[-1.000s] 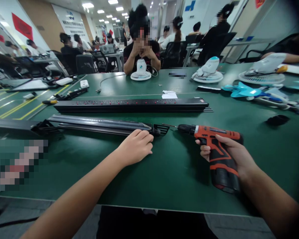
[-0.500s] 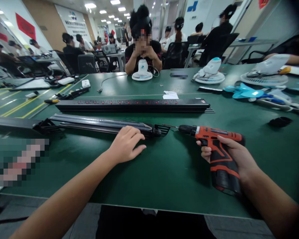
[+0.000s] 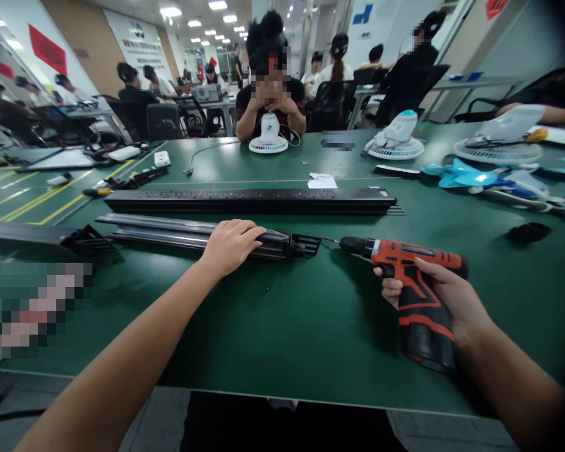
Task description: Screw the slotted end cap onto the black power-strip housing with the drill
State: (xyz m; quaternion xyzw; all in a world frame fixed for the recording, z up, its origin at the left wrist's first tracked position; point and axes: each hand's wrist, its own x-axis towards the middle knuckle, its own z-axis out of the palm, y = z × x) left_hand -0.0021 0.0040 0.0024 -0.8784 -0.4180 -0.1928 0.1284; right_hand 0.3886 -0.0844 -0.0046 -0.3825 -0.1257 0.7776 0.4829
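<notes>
My left hand (image 3: 230,243) lies on top of a long dark metal rail (image 3: 169,231) that stretches across the green table, fingers curled over it near its right end. A black ribbed plastic end piece (image 3: 304,245) caps that end. My right hand (image 3: 440,295) is wrapped round the grip of an orange and black cordless drill (image 3: 407,282). The drill's bit (image 3: 328,239) points left and nearly meets the end piece. A second long black power strip with red switches (image 3: 249,201) lies parallel just behind the rail.
A green table (image 3: 311,326) holds small white fans (image 3: 268,135) (image 3: 398,141), blue fan blades (image 3: 461,174), a white paper slip (image 3: 321,182), a black cap (image 3: 527,232) and a screwdriver (image 3: 108,187). A person sits opposite; others work at tables behind.
My left hand slid from the table beside the rail's right end up and left onto the rail. The drill stayed almost still, its bit close to the end piece.
</notes>
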